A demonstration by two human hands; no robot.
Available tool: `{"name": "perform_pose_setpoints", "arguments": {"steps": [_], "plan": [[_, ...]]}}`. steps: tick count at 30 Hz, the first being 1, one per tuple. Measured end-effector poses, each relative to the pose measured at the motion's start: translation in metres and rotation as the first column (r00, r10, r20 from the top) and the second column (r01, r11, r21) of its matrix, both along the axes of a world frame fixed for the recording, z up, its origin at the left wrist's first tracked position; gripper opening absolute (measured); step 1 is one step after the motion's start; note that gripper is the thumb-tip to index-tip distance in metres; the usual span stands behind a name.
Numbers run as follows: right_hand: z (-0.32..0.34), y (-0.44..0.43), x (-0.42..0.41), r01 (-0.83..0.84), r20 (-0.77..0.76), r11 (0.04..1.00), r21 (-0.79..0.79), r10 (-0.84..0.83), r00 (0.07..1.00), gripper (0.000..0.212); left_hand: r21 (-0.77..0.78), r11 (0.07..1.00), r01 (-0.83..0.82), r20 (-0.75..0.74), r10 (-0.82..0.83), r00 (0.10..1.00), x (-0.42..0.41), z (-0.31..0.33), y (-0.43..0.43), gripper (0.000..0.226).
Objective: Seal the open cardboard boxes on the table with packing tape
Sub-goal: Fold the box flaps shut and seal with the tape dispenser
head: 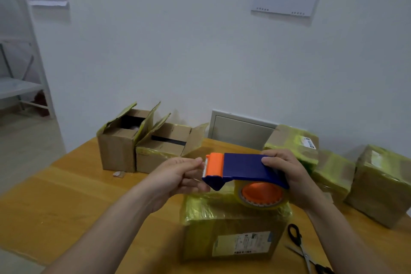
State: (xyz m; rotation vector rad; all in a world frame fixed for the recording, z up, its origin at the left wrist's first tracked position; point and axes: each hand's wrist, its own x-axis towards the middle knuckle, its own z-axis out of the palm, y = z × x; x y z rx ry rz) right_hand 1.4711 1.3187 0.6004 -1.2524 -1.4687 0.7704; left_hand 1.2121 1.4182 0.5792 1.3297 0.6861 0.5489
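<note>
My right hand [287, 176] grips a blue and orange tape dispenser [240, 169] with a clear tape roll [260, 196], held just above a taped cardboard box [235, 229] in front of me. My left hand [178, 178] is at the dispenser's orange cutter end, fingertips pinching there, seemingly at the tape end. Two open boxes stand at the table's far left: a taller box [117, 140] and a lower box [164, 147], flaps up.
Three boxes wrapped in yellowish tape [293, 142] [333, 171] [382, 184] line the right side. Black-handled scissors [300, 247] lie to the right of the near box. A scrap of tape [119, 173] lies by the open boxes. Bare wooden table [66, 196] spreads to the left.
</note>
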Motion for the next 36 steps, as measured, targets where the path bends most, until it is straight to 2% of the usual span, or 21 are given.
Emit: {"name": "perform_pose_setpoints", "arguments": {"steps": [3,7,12,15,19,21,24,27,30,33,35,36], "plan": [[0.002,0.005,0.002,-0.001,0.005,1.000,0.016,0.001,1.000,0.066,0.001,1.000,0.021,0.016,-0.021,1.000,0.001,0.008,0.000,0.034],[0.008,0.007,-0.003,-0.002,0.042,1.000,0.012,0.002,0.999,0.039,-0.082,0.996,-0.026,0.094,0.034,0.995,0.001,0.015,0.001,0.034],[0.009,0.003,0.002,-0.067,-0.052,0.998,0.004,0.067,0.996,0.057,-0.341,0.940,0.025,0.257,0.067,0.964,0.001,0.010,-0.010,0.023],[0.007,0.001,0.000,-0.119,-0.117,0.993,-0.003,0.118,0.986,0.053,-0.501,0.863,0.064,0.350,0.135,0.927,0.002,0.007,-0.015,0.026],[0.004,0.002,-0.005,-0.101,-0.166,0.995,0.008,0.101,0.981,0.050,-0.535,0.842,0.075,0.375,0.156,0.914,0.001,0.007,-0.020,0.027],[0.004,0.001,-0.007,-0.099,-0.184,0.995,0.009,0.099,0.978,0.048,-0.505,0.861,0.063,0.372,0.152,0.916,0.000,0.010,-0.022,0.021],[0.003,0.000,-0.007,-0.088,-0.188,0.996,0.013,0.089,0.978,0.049,-0.436,0.900,-0.015,0.321,0.171,0.932,0.000,0.009,-0.020,0.024],[0.002,0.000,-0.005,-0.076,-0.188,0.997,0.018,0.078,0.979,0.067,-0.415,0.906,-0.090,0.279,0.221,0.935,-0.001,0.005,-0.016,0.029],[0.005,0.000,-0.004,-0.072,-0.197,0.997,0.011,0.073,0.978,0.071,-0.177,0.973,-0.147,0.202,0.182,0.962,-0.001,0.001,-0.017,0.030],[0.006,0.002,-0.004,-0.071,-0.179,0.997,0.003,0.071,0.981,0.080,0.102,0.965,-0.240,0.069,0.234,0.970,0.000,0.000,-0.022,0.024],[0.007,0.003,-0.005,-0.070,-0.174,0.998,-0.001,0.069,0.982,0.071,0.206,0.935,-0.287,0.019,0.289,0.957,0.002,0.001,-0.025,0.014],[0.009,0.002,-0.006,-0.074,-0.170,0.997,-0.005,0.072,0.983,0.059,0.225,0.928,-0.297,0.009,0.303,0.953,0.003,0.001,-0.027,0.012]]}}
